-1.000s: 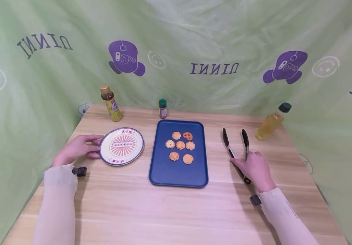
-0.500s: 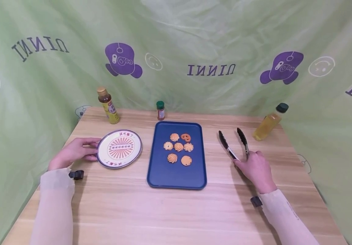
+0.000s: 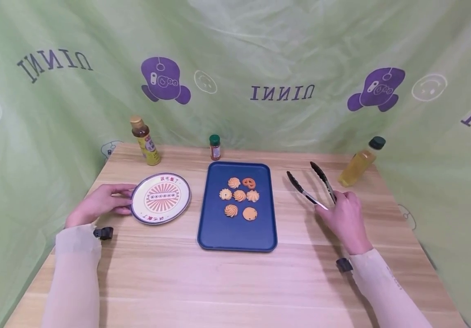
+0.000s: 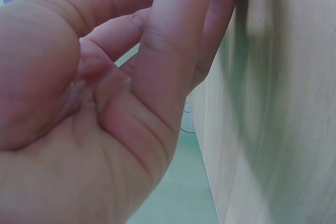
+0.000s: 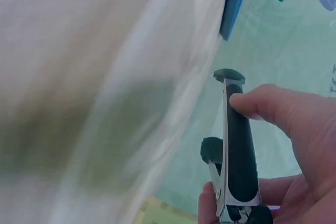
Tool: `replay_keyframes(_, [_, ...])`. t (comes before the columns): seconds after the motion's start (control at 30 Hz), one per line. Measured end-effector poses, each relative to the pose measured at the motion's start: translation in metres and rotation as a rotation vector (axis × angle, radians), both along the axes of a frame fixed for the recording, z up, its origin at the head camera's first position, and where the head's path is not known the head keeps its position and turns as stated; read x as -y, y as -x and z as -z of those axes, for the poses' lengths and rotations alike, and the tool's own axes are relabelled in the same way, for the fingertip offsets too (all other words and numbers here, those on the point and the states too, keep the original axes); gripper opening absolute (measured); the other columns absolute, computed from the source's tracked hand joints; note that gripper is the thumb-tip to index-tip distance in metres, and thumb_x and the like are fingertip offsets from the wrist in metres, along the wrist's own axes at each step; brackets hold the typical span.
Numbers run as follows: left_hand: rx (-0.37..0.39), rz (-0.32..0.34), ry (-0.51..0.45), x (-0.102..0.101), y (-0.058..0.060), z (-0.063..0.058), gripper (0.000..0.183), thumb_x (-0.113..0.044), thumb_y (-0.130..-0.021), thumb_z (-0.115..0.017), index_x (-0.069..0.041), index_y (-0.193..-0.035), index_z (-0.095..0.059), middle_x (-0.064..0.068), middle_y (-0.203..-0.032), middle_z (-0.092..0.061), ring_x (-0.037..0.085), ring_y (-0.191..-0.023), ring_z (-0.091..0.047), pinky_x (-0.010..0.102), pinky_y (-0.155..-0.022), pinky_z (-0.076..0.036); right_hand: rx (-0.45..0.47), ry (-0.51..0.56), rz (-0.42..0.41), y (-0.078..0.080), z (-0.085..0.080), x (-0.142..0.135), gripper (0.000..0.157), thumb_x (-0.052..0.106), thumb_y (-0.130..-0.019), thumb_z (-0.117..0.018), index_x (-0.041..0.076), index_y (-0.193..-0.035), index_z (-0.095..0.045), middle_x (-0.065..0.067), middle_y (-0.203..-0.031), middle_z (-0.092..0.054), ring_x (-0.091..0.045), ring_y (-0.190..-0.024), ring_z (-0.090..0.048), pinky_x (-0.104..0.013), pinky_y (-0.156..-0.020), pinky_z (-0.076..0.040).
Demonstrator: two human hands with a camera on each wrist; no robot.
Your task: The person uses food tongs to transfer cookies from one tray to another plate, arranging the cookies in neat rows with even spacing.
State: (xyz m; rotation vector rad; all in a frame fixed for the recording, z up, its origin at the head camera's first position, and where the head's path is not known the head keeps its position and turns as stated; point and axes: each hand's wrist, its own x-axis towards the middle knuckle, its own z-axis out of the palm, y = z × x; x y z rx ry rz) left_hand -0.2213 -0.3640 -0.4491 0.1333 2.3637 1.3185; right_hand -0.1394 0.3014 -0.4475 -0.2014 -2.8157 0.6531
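Seemingly readying, right hand (image 3: 347, 221) is gripping spread black-and-silver metal tongs (image 5: 240, 150), left hand (image 3: 101, 202) is holding round white patterned plate (image 3: 161, 198), next probably needing leftward reach.

The place looks staged and curtained off, dressed as a kitchen; what building holds it cannot be told. Green cloth (image 3: 235, 54), printed with purple figures (image 3: 162, 77) and smiley faces (image 3: 429, 87), hangs behind the tray (image 3: 235, 237) and to both its sides. The wood-grain bench (image 3: 202, 287) under the tray bears kitchenware and food: biscuits (image 3: 239, 196) on the tray, a plate (image 3: 161, 198) to its left, tongs (image 3: 301, 188) and a bottle (image 3: 357, 167) to its right, a green-capped jar (image 3: 215, 149) just behind it.
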Motion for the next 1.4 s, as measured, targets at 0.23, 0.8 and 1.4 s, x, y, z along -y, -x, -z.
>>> replay_keyframes(0.23, [-0.024, 0.030, 0.019, 0.002, -0.002, 0.001, 0.070, 0.000, -0.107, -0.071, 0.011, -0.168, -0.038, 0.041, -0.151, -0.054, 0.006, -0.096, -0.078, 0.030, -0.090, -0.074, 0.083, -0.012, -0.059, 0.009, -0.011, 0.010, 0.078, 0.034, -0.094, -0.083, -0.021, -0.143, -0.059, -0.045, -0.132, -0.062, -0.060, -0.119, -0.060, -0.073, -0.104, -0.055])
replay_keyframes(0.8, [0.025, 0.025, 0.001, 0.001, 0.000, -0.001, 0.073, 0.001, -0.108, -0.068, 0.007, -0.172, -0.033, 0.034, -0.145, -0.051, 0.011, -0.100, -0.077, 0.030, -0.092, -0.074, 0.069, -0.096, -0.325, 0.038, -0.040, 0.063, 0.063, 0.033, -0.086, -0.088, -0.007, -0.131, -0.074, -0.020, -0.108, -0.067, -0.037, -0.096, -0.060, -0.046, -0.078, -0.052])
replay_keyframes(1.4, [0.019, 0.027, 0.008, 0.000, -0.001, -0.001, 0.073, 0.004, -0.108, -0.065, 0.010, -0.171, -0.030, 0.035, -0.143, -0.051, 0.010, -0.097, -0.077, 0.031, -0.091, -0.074, 0.174, -0.150, -0.467, 0.059, -0.055, 0.100, 0.048, 0.030, -0.086, -0.087, -0.003, -0.120, -0.081, -0.012, -0.098, -0.069, -0.025, -0.084, -0.060, -0.036, -0.071, -0.055])
